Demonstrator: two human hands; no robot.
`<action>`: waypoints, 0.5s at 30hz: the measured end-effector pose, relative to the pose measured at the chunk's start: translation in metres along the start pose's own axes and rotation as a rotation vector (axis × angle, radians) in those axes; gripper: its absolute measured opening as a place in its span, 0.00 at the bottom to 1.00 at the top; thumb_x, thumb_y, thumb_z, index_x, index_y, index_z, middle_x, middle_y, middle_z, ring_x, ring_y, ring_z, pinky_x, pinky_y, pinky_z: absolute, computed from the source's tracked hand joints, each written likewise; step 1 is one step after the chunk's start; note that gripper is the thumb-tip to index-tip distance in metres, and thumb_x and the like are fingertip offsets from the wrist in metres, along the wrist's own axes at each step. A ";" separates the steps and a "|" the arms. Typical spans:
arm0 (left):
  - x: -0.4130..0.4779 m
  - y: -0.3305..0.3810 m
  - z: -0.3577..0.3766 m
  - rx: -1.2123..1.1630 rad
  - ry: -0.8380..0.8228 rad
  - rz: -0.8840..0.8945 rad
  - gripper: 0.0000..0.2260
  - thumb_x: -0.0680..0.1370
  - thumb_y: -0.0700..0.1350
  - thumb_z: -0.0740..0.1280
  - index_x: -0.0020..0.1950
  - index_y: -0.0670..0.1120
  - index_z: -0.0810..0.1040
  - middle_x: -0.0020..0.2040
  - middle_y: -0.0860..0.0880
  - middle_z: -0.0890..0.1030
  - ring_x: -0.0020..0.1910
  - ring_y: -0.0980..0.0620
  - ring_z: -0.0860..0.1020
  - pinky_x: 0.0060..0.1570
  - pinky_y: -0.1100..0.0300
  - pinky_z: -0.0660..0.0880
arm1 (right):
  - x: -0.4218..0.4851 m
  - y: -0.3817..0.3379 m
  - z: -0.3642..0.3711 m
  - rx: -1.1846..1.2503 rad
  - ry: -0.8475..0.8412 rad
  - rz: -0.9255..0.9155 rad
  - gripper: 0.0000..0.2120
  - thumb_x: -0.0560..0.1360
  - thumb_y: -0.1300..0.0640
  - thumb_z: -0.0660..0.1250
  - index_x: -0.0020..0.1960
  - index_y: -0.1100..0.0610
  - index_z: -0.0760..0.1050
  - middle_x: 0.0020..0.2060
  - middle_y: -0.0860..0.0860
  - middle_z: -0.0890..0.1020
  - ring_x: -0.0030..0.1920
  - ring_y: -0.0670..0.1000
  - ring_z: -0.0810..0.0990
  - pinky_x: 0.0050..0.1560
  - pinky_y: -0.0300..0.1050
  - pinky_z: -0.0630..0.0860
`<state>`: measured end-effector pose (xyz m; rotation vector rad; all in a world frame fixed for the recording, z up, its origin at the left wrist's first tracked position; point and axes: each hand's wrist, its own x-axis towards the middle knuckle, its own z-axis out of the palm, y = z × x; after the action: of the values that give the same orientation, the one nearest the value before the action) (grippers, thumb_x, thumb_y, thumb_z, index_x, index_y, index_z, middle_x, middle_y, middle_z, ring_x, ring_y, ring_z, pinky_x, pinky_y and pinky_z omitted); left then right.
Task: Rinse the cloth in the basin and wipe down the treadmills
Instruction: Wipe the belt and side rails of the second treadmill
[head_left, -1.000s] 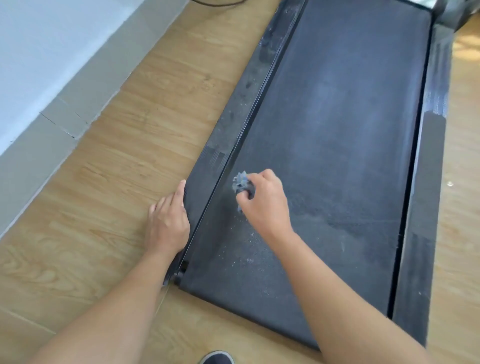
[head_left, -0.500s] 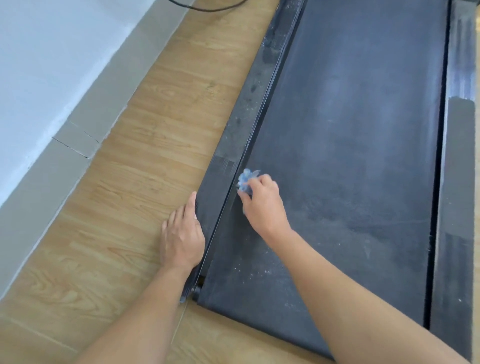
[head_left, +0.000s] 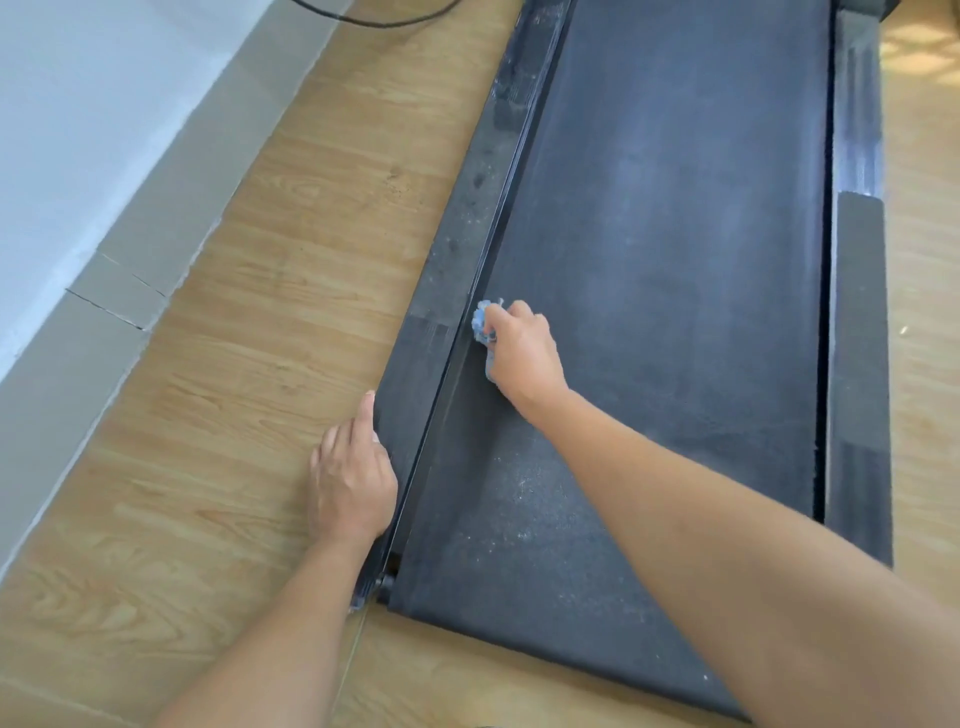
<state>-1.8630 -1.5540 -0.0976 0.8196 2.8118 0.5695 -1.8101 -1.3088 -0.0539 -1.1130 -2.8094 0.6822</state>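
Cloth (head_left: 483, 317): one, farther along than before; I see right hand (head_left: 524, 353) grasping it.
Left hand (head_left: 350, 478): flat, released, beside one treadmill (head_left: 675, 260).

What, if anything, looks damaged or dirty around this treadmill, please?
The grey skirting by the wall shows thin cracks, and white specks litter the treadmill belt between the cloth and its near end.
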 end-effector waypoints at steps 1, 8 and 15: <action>0.000 0.000 0.000 0.000 0.009 -0.004 0.25 0.83 0.47 0.54 0.79 0.43 0.70 0.53 0.44 0.82 0.56 0.40 0.78 0.55 0.41 0.73 | -0.030 -0.002 0.007 0.019 0.012 -0.004 0.18 0.72 0.73 0.65 0.57 0.56 0.72 0.49 0.53 0.70 0.46 0.56 0.67 0.35 0.47 0.64; -0.003 0.006 -0.004 0.012 -0.031 -0.044 0.27 0.84 0.57 0.55 0.77 0.42 0.71 0.64 0.41 0.82 0.69 0.38 0.74 0.66 0.38 0.70 | -0.169 -0.002 0.031 0.042 -0.233 -0.427 0.13 0.71 0.71 0.59 0.51 0.58 0.72 0.47 0.58 0.74 0.44 0.60 0.71 0.38 0.54 0.71; -0.001 0.005 0.000 0.045 -0.049 -0.040 0.27 0.84 0.54 0.56 0.77 0.39 0.71 0.66 0.39 0.81 0.69 0.37 0.74 0.67 0.37 0.69 | -0.023 0.065 -0.024 -0.011 -0.012 0.007 0.18 0.73 0.72 0.61 0.60 0.56 0.71 0.52 0.56 0.71 0.49 0.59 0.68 0.39 0.53 0.72</action>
<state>-1.8595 -1.5507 -0.0954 0.7732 2.7990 0.4746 -1.7465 -1.2731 -0.0566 -1.1248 -2.8237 0.6776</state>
